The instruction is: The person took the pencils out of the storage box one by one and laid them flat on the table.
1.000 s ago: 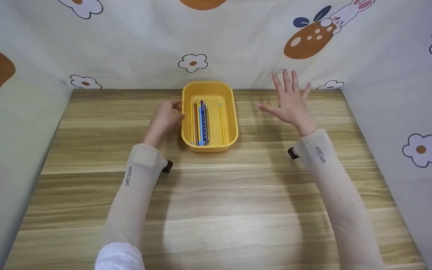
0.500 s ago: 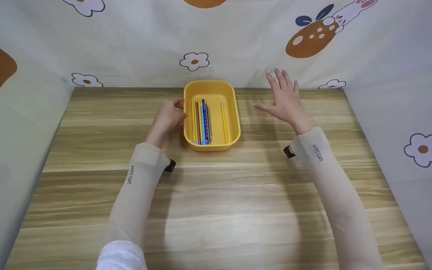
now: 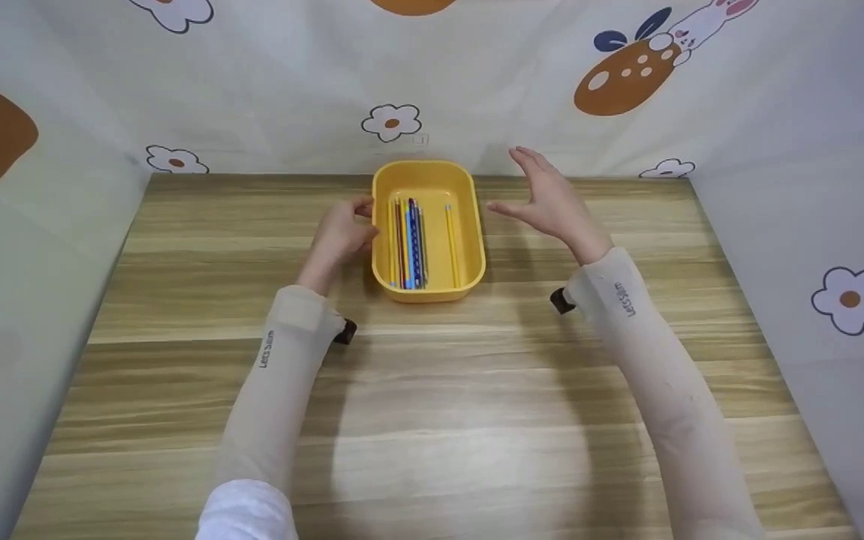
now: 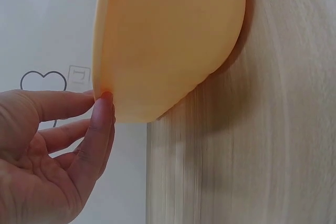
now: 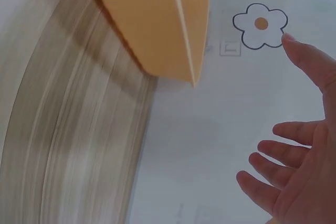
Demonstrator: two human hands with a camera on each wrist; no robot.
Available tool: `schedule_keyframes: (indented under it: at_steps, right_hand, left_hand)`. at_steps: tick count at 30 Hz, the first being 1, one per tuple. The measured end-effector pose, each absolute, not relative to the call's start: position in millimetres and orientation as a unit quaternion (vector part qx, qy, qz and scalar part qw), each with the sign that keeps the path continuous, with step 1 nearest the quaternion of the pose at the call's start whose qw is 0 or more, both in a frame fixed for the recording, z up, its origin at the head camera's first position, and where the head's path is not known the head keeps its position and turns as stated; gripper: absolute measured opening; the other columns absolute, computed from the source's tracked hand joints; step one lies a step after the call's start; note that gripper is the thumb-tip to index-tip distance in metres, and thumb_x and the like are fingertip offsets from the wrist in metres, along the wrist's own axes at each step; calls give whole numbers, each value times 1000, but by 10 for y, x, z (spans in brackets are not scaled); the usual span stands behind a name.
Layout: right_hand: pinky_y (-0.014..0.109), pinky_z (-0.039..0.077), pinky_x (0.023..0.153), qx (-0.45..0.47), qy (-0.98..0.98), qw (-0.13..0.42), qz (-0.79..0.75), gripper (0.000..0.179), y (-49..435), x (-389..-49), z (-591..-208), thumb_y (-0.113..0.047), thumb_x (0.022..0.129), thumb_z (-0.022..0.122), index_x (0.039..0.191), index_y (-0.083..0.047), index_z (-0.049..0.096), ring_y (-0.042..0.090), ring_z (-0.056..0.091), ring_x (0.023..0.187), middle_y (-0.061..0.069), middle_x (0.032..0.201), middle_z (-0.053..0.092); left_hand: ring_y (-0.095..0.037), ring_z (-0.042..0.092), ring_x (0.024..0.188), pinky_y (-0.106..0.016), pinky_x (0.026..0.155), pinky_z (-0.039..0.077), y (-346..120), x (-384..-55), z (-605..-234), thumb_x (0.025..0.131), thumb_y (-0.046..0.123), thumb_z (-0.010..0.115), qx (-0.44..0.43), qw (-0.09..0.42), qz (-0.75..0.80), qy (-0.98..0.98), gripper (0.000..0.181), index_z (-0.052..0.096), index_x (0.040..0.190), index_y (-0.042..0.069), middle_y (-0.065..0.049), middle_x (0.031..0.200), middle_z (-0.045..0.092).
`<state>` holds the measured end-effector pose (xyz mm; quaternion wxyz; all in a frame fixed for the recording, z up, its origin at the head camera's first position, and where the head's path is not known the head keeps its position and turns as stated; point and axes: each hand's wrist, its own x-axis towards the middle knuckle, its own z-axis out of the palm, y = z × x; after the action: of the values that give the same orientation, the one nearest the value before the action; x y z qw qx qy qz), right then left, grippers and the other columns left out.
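Your right hand (image 3: 553,207) is coming nearer the yellow box (image 3: 432,295), loose fingers holding nothing; your left hand (image 3: 337,234) is pinching its left rim (image 3: 374,259). Sitting between them, it's probably feeling light and stiff; try holding both long sides.

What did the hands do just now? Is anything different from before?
Yes! The right hand moved left, closer to the yellow box, and its fingers aren't spread so wide now. Nothing new was taken hold of or let go. The left hand stayed at the box's edge, and the pencils stayed inside.
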<state>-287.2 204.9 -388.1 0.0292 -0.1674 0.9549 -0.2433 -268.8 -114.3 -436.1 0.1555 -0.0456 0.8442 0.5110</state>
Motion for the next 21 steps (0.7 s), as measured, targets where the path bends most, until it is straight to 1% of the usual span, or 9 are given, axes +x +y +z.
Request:
schedule_keyframes:
  at_steps: [5,10,13,18,21]
  right_hand:
    - [50,25,125,-177,948,34,-261,95,1941,-2870,-3867,-50,85,74,157,-8,28,33,27,151,13,164,27]
    - [49,25,126,-171,949,36,-262,94,1855,-2880,-3858,-52,86,73,156,-9,29,31,28,151,12,163,29]
    - [47,26,126,-168,948,37,-269,91,1807,-2888,-3859,-51,86,73,155,-8,32,31,31,150,11,162,33]
    - [46,33,122,-164,944,40,-285,83,1722,-2898,-3877,-46,86,74,151,-7,41,31,40,143,12,156,42]
    - [46,41,116,-164,939,45,-299,77,1666,-2908,-3898,-44,86,75,146,-4,47,32,48,136,14,150,49]
  left_hand:
    - [-22,57,106,-36,91,58,-1132,-2692,-4386,90,-6,55,-42,144,521,841,61,43,150,4,-15,136,57]
    - [-22,57,106,-39,92,58,-1128,-2697,-4386,92,-4,55,-42,145,518,842,60,42,150,4,-14,137,55]
    - [-22,56,107,-38,91,58,-1119,-2703,-4376,93,-3,56,-40,147,512,845,60,41,151,4,-14,138,55]
    - [-22,58,105,-37,93,58,-1102,-2707,-4364,93,-3,57,-41,152,504,849,60,41,151,5,-14,139,55]
    - [-21,60,100,-39,93,58,-1102,-2712,-4364,93,-3,57,-38,151,498,853,61,40,151,5,-14,139,55]
